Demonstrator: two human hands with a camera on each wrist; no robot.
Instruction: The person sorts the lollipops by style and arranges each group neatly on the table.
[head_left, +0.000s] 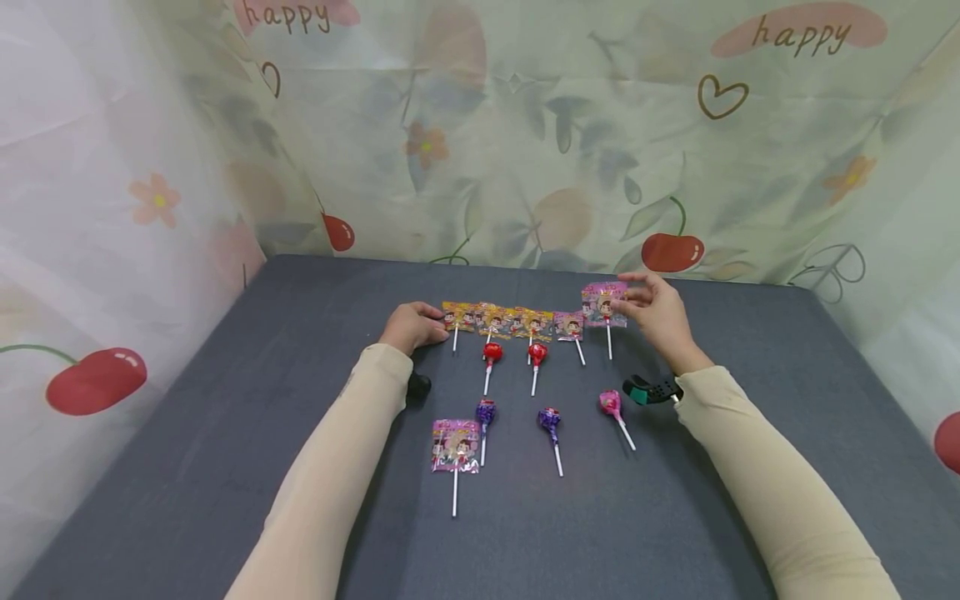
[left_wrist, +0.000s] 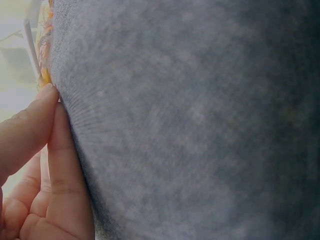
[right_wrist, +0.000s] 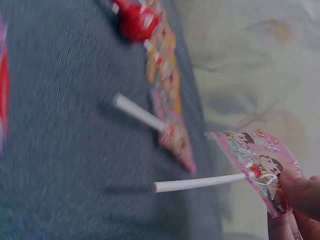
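Note:
My right hand (head_left: 660,321) pinches the edge of a flat pink-wrapped lollipop (head_left: 603,302) between thumb and fingers. In the right wrist view that lollipop (right_wrist: 260,165) is held above the table, its white stick pointing left. At the left end of the row, my left hand (head_left: 416,327) has its thumb and fingertip at the corner of an orange-wrapped lollipop (head_left: 457,316). The left wrist view shows the fingertips (left_wrist: 49,92) pinching that wrapper's corner. Two more orange-wrapped lollipops (head_left: 495,320) and a smaller pink-wrapped lollipop (head_left: 568,326) continue the row between my hands.
Two red lollipops (head_left: 492,353) lie below the row. Nearer me are two purple lollipops (head_left: 550,419), a round pink lollipop (head_left: 611,403) and another flat pink-wrapped lollipop (head_left: 455,446). The dark grey table (head_left: 585,533) meets a patterned cloth (head_left: 517,167) at the back.

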